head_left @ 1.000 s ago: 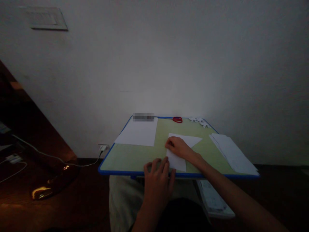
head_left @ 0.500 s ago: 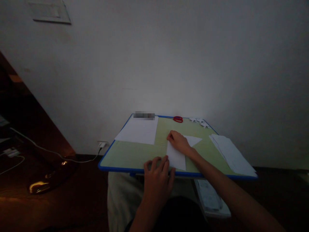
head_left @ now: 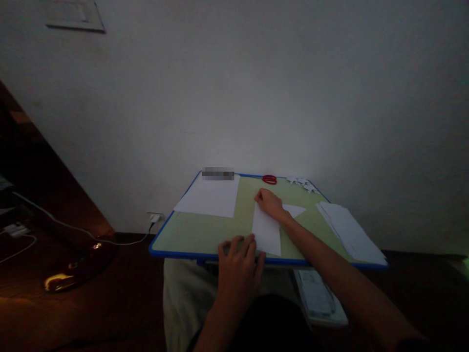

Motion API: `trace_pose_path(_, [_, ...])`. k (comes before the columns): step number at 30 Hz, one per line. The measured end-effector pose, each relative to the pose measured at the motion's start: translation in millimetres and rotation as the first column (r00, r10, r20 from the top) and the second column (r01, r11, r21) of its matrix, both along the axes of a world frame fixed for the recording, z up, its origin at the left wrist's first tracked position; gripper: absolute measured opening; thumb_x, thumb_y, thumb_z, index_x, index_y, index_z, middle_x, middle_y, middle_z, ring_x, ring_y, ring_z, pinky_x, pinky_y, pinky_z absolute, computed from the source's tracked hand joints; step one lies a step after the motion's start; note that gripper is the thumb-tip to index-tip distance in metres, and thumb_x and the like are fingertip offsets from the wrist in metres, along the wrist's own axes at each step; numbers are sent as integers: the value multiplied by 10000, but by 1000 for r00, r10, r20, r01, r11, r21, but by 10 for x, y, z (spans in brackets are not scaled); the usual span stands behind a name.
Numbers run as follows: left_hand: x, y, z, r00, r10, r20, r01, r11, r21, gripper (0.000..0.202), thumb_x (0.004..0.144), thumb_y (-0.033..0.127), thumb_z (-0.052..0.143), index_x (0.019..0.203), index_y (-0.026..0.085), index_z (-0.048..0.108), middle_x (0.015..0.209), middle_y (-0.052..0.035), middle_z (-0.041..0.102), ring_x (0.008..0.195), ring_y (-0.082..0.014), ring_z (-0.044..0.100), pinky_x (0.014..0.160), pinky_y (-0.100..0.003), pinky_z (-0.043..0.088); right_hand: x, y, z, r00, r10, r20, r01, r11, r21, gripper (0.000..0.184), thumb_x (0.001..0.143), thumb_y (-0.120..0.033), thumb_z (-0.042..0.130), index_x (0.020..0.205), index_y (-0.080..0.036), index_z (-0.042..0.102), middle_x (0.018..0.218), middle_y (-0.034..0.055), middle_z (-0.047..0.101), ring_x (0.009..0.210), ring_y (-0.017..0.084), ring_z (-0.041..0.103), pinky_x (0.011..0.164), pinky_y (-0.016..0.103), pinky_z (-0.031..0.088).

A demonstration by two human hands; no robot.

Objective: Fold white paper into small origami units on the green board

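Note:
A folded sheet of white paper (head_left: 266, 237) lies near the front edge of the table, with a pointed flap reaching out to the right. My right hand (head_left: 269, 202) is closed, its fingers curled together at the paper's upper left edge; the hand and wrist cover part of the sheet. At the lower left corner, my left hand (head_left: 240, 259) rests with fingers spread, the fingertips touching or right beside the paper. Red-handled scissors (head_left: 269, 180) lie at the table's back edge, beyond my right hand.
The small green table (head_left: 198, 234) has a blue rim and stands against a wall. A flat white sheet (head_left: 208, 198) lies at its left, a paper stack (head_left: 350, 232) at its right. Small white paper cutouts (head_left: 302, 183) sit at the back right. A white cable (head_left: 120, 243) runs to a socket.
My right hand has slid a little away from me along the paper's left edge, toward its upper corner. My left hand has stayed in place.

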State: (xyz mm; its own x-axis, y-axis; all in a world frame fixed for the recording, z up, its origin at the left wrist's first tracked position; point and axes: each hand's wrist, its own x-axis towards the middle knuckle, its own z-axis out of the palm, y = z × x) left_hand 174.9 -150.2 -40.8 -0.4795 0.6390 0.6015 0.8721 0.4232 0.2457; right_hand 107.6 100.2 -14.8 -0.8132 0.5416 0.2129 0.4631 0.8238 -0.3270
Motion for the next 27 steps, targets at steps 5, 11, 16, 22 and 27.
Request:
trace_pose_path(5, [0, 2, 1, 1000, -1, -15, 0, 1000, -31, 236, 972, 305, 581, 1168, 211, 674, 1306, -72, 708, 1144, -302, 620, 953, -547, 400, -87, 46, -28, 1000, -10, -22, 10, 1000, 10, 96, 985, -264, 509, 1011, -227, 593, 1122, 60, 686, 993, 215, 628, 721, 295, 387])
trace_pose_path(11, [-269, 145, 296, 997, -76, 21, 79, 973, -216, 266, 975, 402, 576, 1114, 204, 687, 1168, -96, 747, 1091, -316, 628, 913, -515, 451, -173, 132, -51, 997, 47, -69, -45, 999, 24, 124, 1008, -269, 503, 1044, -204, 603, 1103, 74, 685, 974, 194, 626, 754, 277, 390])
trace_pose_path(16, [-936, 722, 574, 988, -55, 143, 96, 951, -293, 261, 1004, 288, 519, 1188, 191, 678, 1125, -84, 739, 1079, -230, 644, 906, -341, 481, -166, 235, -72, 991, 99, -92, -97, 995, 27, 134, 1005, -282, 524, 1018, -191, 623, 1062, 67, 701, 966, 182, 620, 786, 262, 392])
trace_pose_path(22, [-1397, 1258, 464, 995, 15, 99, 20, 936, -350, 297, 996, 188, 459, 1135, 176, 721, 1144, -110, 697, 1113, -229, 617, 898, -309, 477, -157, 245, -87, 987, 104, -121, -99, 994, 47, 141, 1007, -268, 513, 1030, -183, 623, 1076, 77, 693, 957, 180, 612, 795, 260, 394])
trace_pose_path(27, [-1395, 1316, 391, 996, -10, 94, 43, 933, -358, 283, 1000, 226, 482, 1045, 219, 761, 1121, -88, 688, 1093, -224, 610, 895, -318, 469, -141, 223, -67, 985, 95, -142, -92, 995, 28, 158, 1017, -267, 487, 1047, -192, 624, 1083, 82, 682, 953, 187, 617, 796, 272, 397])
